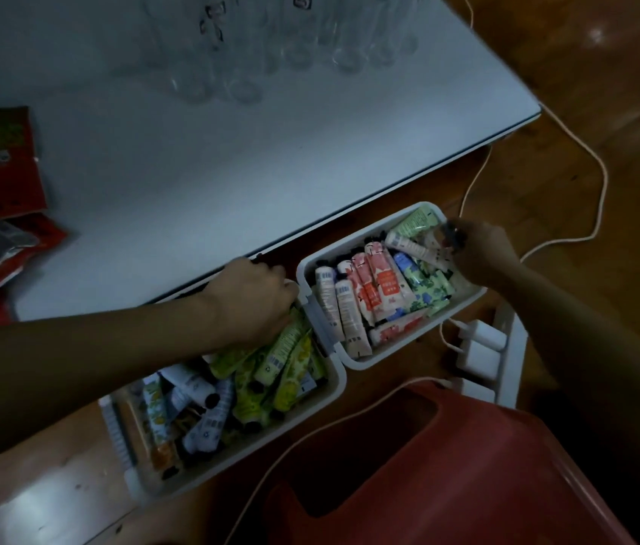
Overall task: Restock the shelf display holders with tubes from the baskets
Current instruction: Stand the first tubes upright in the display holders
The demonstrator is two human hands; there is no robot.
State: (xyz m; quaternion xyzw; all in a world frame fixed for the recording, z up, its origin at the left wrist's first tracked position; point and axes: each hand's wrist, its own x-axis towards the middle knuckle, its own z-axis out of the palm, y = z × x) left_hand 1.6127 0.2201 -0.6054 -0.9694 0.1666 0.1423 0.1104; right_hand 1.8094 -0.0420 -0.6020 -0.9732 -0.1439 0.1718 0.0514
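L hand (pixel 251 300) buried among green tubes (pixel 287 348) in near basket (pixel 336 391), grip unclear. R hand (pixel 481 253) pinches dark-capped tube (pixel 449 234), far basket (pixel 365 361) corner.

Two white baskets of assorted tubes; clear display holders beyond.
Left basket (pixel 335 391): open-topped, heaped with lime-green, yellow-patterned and white dark-capped tubes (pixel 295 348) lying crosswise. The green ones sit directly under the curled fingers (pixel 289 287) of the left hand (pixel 251 300). Right basket (pixel 464 304): just beside the left one, holding pink-red, white and blue-green floral tubes, mostly parallel, to the near side of the right hand (pixel 479 249). At its far corner that hand's fingertips (pixel 464 234) pinch a dark-capped tube (pixel 450 234); detail there is blurred. Display holders (pixel 240 72): transparent cylinders, grouped, well beyond both sets of fingertips.
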